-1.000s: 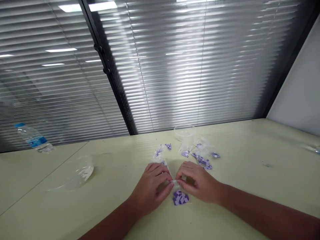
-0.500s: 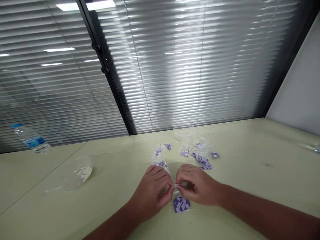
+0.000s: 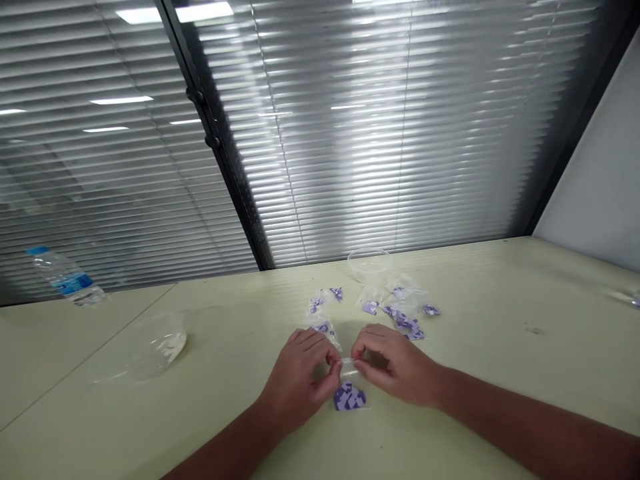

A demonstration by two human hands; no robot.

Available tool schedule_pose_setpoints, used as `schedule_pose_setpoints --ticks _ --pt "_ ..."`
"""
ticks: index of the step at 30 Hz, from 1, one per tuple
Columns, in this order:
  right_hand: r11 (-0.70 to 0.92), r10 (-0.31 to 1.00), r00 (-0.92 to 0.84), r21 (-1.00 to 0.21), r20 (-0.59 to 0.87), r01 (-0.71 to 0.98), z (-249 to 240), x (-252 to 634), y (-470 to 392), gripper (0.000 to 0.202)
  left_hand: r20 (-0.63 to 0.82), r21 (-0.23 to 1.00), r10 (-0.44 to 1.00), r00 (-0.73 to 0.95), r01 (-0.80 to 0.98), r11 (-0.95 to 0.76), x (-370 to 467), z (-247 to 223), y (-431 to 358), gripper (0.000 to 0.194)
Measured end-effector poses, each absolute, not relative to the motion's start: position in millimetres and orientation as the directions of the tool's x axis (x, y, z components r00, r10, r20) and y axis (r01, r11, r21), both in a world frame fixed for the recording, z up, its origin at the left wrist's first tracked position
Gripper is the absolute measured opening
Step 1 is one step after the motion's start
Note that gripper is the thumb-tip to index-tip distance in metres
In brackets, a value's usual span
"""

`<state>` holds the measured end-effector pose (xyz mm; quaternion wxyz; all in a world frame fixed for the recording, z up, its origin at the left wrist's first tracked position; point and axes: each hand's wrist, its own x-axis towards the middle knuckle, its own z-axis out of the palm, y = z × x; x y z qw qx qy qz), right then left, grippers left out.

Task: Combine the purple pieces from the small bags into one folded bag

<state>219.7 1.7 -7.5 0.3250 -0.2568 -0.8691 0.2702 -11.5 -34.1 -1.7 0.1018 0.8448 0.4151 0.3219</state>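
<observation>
A small clear plastic bag with purple and lilac patterned pieces in its lower part hangs just over or lies on the table in front of me; I cannot tell which. My left hand pinches the left end of its top edge between thumb and fingertips. At the right end of the same edge, my right hand pinches it too. Beyond the left hand lie more clear bags with purple pieces. Past the right hand are several others, among them a long purple-patterned bag.
A round clear plastic tub stands at the back by the blinds. On the left of the table lies a crumpled transparent plastic item. A water bottle with a blue cap is farther left.
The bag has shifted slightly left and away from me. My hands have drawn a little apart along its top edge, so more of the edge shows between them.
</observation>
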Motion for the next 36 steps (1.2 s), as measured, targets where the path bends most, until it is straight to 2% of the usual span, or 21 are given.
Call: schedule_pose_setpoints --ticks 4,9,15,22,27,31,36 --pt "0.715 0.642 -0.643 -0.630 0.417 0.305 -7.1 219.4 3.8 0.006 0.455 0.443 0.778 0.433 0.648 -0.620 -13.4 -2.0 -32.8 0.010" --pt "0.767 0.580 -0.675 -0.583 0.456 0.266 -7.6 219.8 3.7 0.010 0.410 0.454 0.777 0.477 0.633 -0.627 -12.4 -0.2 -34.8 0.005" --pt "0.788 0.551 -0.691 -0.564 0.468 0.247 -9.1 219.3 3.3 0.009 0.416 0.381 0.726 0.547 0.620 -0.686 -10.2 -1.1 -36.1 0.008" --pt "0.764 0.590 -0.662 -0.584 0.461 0.275 -13.5 219.8 7.7 0.010 0.423 0.427 0.760 0.493 0.632 -0.647 -12.3 -3.0 -35.2 0.009" --pt "0.799 0.535 -0.694 -0.555 0.482 0.231 -14.4 220.0 8.3 0.016 0.362 0.433 0.758 0.544 0.621 -0.653 -10.8 0.2 -36.4 0.007" --pt "0.797 0.558 -0.682 -0.535 0.473 0.281 -12.1 220.4 5.5 0.004 0.343 0.409 0.742 0.576 0.619 -0.670 -10.8 -1.0 -35.0 0.012" --pt "0.667 0.744 -0.526 -0.510 0.412 0.543 -18.4 221.4 5.5 0.044 0.355 0.429 0.791 0.499 0.665 -0.612 -11.9 -3.9 -33.0 0.012"
